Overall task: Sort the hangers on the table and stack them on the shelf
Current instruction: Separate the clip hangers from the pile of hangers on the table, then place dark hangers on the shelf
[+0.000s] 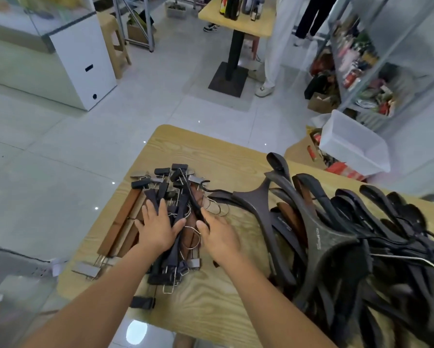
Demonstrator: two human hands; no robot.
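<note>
A heap of dark and brown wooden clip hangers with metal clips and wire hooks (172, 194) lay on the left part of the pale wood-grain table (211, 310). The left hand (158, 229) rested flat on top of this heap, its fingers (152, 209) straight and spread apart, pressing on the dark bars beneath them; nothing was held in it. Two brown wooden bars (121, 217) of the same heap lay just left of that hand, beside its little finger.

The right hand (219, 238) lay against the right edge of the heap, thumb (201, 228) stretched toward the left hand and the forefinger reaching onto a black bar. Whether its fingers were curled round that bar or only touching it could not be told. A wire hook showed in the gap between the two hands.

To the right of the right hand, a large tangled pile of dark curved coat hangers (336, 234) covered the table's right side. A metal shelf holding mixed goods (361, 71) stood beyond, with a clear plastic bin (354, 144) near its foot.
</note>
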